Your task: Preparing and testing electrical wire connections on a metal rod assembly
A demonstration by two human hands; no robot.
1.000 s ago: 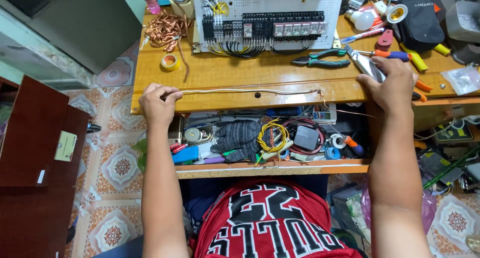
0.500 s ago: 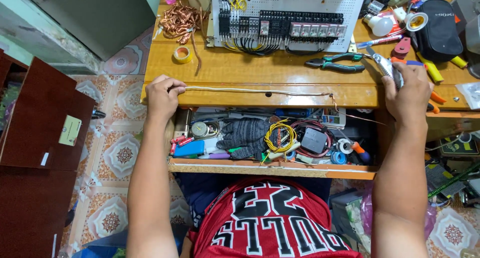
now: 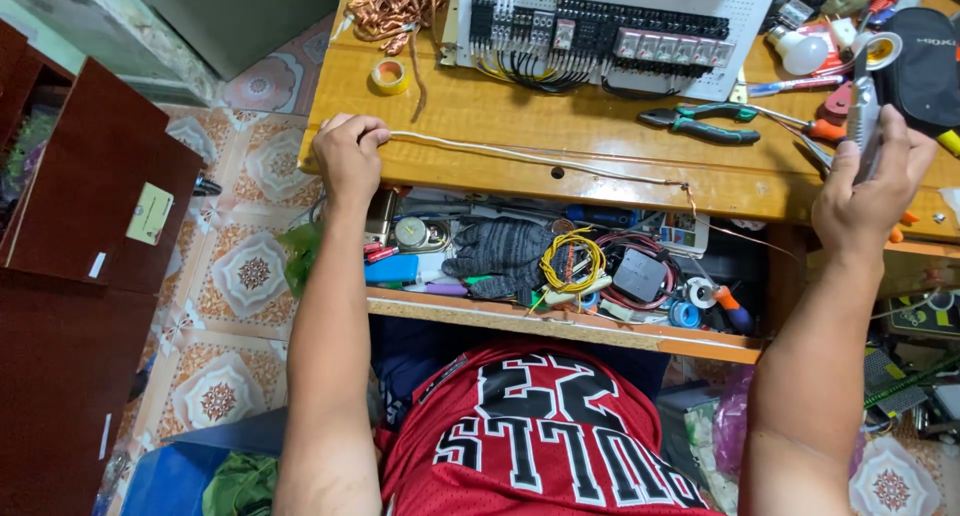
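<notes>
My left hand [image 3: 350,158] is closed on one end of a long pale cable [image 3: 530,158] that lies stretched along the front of the wooden workbench [image 3: 470,111]. Bare copper strands show at the cable's far end [image 3: 687,188]. My right hand [image 3: 868,181] is raised at the bench's right side and grips a silver utility knife [image 3: 865,116], blade end pointing up. The two hands are far apart, with the cable running between them.
A white panel with black terminal blocks [image 3: 620,31] stands at the back. Green-handled pliers [image 3: 700,124], a yellow tape roll [image 3: 389,76] and a copper wire pile [image 3: 385,6] lie on the bench. The open drawer [image 3: 560,321] below holds gloves, wire coils and tools. A dark red cabinet [image 3: 90,216] stands left.
My right hand has lifted off the bench with the knife and moved right. The left hand keeps its hold on the cable end. The camera has tilted slightly.
</notes>
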